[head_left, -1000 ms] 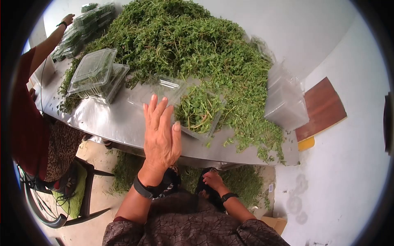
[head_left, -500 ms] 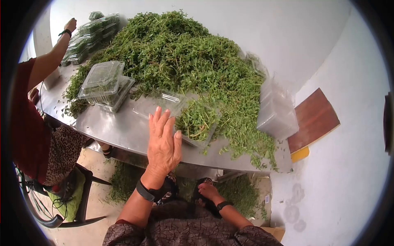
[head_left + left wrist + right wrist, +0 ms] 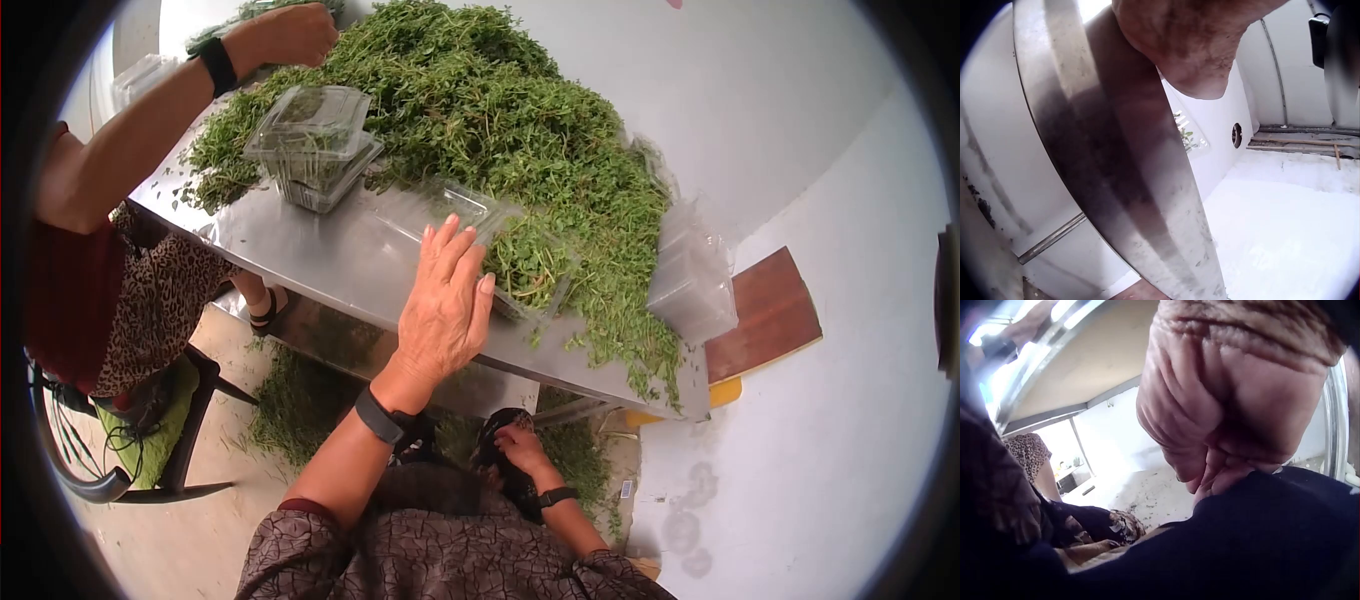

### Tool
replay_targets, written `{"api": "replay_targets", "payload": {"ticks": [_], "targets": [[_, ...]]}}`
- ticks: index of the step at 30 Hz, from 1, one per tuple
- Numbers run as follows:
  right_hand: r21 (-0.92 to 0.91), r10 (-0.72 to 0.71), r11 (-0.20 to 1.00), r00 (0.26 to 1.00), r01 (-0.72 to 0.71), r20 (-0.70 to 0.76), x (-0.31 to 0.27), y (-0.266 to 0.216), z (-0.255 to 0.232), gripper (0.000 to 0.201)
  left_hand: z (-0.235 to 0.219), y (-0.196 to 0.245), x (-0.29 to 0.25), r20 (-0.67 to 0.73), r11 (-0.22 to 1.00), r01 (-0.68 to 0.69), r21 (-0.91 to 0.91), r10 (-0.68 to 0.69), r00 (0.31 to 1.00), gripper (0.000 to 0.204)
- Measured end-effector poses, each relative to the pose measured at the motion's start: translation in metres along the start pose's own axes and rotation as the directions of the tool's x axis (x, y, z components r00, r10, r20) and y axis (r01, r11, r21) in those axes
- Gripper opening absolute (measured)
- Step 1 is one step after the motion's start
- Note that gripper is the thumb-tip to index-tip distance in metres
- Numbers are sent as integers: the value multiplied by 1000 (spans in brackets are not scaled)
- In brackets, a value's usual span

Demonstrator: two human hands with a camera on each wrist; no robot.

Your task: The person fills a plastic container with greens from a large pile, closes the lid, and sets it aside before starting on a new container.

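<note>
My left hand (image 3: 440, 305) is held up over the table's near edge, fingers straight and together, with nothing in it. Just beyond its fingertips lies an open clear clamshell, its lid (image 3: 465, 203) to the left and its base holding green sprigs (image 3: 525, 262). In the left wrist view the same hand (image 3: 1191, 44) shows only in part, above the metal table edge (image 3: 1116, 144). Low by my lap, my right hand (image 3: 520, 448) has loosely bent fingers; the right wrist view shows this hand (image 3: 1235, 394) resting against dark cloth (image 3: 1260, 531), with no object visible in it.
A large heap of greens (image 3: 480, 100) covers the table's back. Closed clear boxes (image 3: 315, 135) are stacked at left, and nested empty boxes (image 3: 692, 275) stand at right. Another person's arm (image 3: 150, 140) reaches across the left side. A chair (image 3: 205, 400) stands at lower left.
The other person's arm has swung right, toward the heap. The head view has shifted, moving table items within it. My left hand stays raised with straight fingers; my right stays low.
</note>
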State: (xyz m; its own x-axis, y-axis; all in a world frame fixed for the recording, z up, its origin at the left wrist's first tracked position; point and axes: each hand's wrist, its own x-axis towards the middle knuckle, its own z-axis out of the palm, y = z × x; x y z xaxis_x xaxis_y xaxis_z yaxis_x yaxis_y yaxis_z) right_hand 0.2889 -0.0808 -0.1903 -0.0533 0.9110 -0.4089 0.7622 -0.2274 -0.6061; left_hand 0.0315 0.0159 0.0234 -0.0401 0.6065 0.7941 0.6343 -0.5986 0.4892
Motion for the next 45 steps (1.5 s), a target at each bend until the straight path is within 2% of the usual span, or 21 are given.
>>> {"api": "replay_targets", "payload": {"ticks": [2,4,8,11,13,14,16,17,22,23,25,28,31,34,35,37,40,41,43,44,45], "targets": [[-12,-19,1000,1000,19,-24,-10,-12,-11,24,-1,-2,-1,-30,999,3,-35,-4,1000,27],[144,36,989,999,-32,-30,-16,-21,-21,23,0,-2,0,-41,999,8,-36,-9,999,27],[246,39,969,998,-26,-49,-19,-28,-29,23,0,-1,0,-30,999,5,-53,-6,1000,26],[124,64,991,997,-58,-48,-29,-47,-37,23,0,2,1,-37,998,0,-70,-3,999,25],[-63,-58,996,998,57,-16,-30,-44,-38,23,2,-1,0,-48,998,-21,-65,18,999,26],[-64,-58,996,998,56,-27,-32,-44,-40,23,2,-1,0,-58,998,-33,-52,30,998,27],[150,-26,989,992,7,125,-46,-60,-48,22,1,-1,-1,-48,998,-28,-62,25,999,26],[149,-26,989,993,8,118,-51,-66,-52,22,1,-1,-1,-33,998,-15,-65,13,999,26],[244,-225,956,943,164,246,-85,-112,-87,19,3,-1,-1,-38,998,-13,-67,11,999,26],[244,-220,957,946,160,240,-94,-124,-98,19,3,-1,-1,-39,998,-16,-59,14,999,25],[220,-444,890,872,400,208,-109,-147,-123,16,3,0,0,-51,998,-34,-48,31,998,26],[261,-446,874,890,411,91,-123,-176,-159,15,2,1,1,-52,998,-44,-46,42,998,27],[33,-455,885,876,465,-160,-112,-200,-194,19,1,2,0,-44,998,-25,-59,23,999,25],[-176,-401,916,830,361,-387,-81,-216,-224,27,1,3,1,-42,998,-8,-62,6,999,23],[-177,-397,918,832,355,-388,-72,-222,-232,27,0,3,1,-39,998,-2,-63,-1,999,23],[-521,-532,811,706,265,-468,-54,-232,-246,28,0,3,2,-33,998,3,-63,-5,999,23],[-689,-566,713,688,132,-455,-12,-230,-264,25,-1,4,0,-20,998,10,-57,-11,1000,23],[-691,-567,710,689,132,-451,2,-228,-270,25,-1,4,1,-18,999,11,-46,-11,1000,24],[-761,-404,647,827,-43,-391,28,-222,-282,23,-1,3,1,-18,998,16,-53,-17,1000,25],[-763,-406,645,828,-41,-388,39,-220,-285,23,-1,3,2,-16,998,18,-58,-19,1000,26],[-774,-323,620,858,-127,-399,50,-218,-287,19,-2,3,2,-18,998,20,-57,-21,1000,26]]}}
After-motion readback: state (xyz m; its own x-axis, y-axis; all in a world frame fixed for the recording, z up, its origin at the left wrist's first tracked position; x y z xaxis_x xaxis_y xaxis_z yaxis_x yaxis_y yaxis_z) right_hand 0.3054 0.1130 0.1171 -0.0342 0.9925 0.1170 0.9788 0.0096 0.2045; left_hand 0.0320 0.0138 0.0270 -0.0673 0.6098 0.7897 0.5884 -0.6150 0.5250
